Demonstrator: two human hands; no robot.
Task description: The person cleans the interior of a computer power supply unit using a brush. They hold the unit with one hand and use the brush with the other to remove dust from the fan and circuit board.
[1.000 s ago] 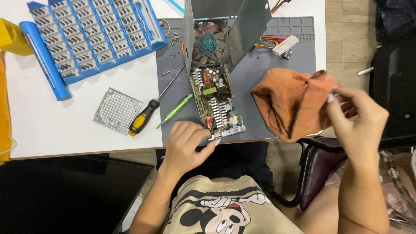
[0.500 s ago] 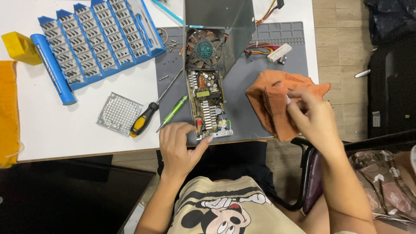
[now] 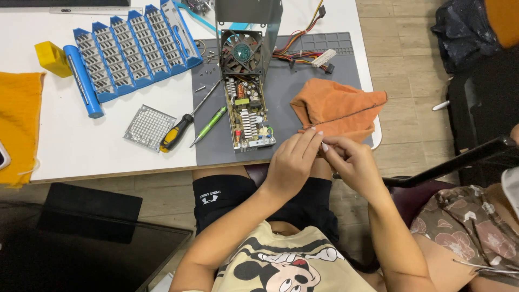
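Observation:
An orange cloth (image 3: 338, 108) lies on the right part of the grey mat (image 3: 303, 86), its right side hanging over the table edge. My left hand (image 3: 292, 162) and my right hand (image 3: 351, 162) meet at the cloth's near edge, fingertips pinching it. Left of them sits an opened power supply: a green circuit board (image 3: 247, 116) with a fan (image 3: 241, 52) and a metal casing (image 3: 248, 13) behind it.
A yellow-handled screwdriver (image 3: 181, 130), a green pen (image 3: 210, 125) and a metal grille (image 3: 148, 127) lie left of the board. A blue bit holder (image 3: 132, 46), a blue tube (image 3: 82, 80), a yellow block (image 3: 53, 58), loose screws and cables (image 3: 308, 54) sit farther back. A yellow cloth (image 3: 19, 124) is at far left.
The orange cloth came down from the air onto the mat. My left hand left the circuit board's corner and moved right, joining my right hand at the cloth's near edge.

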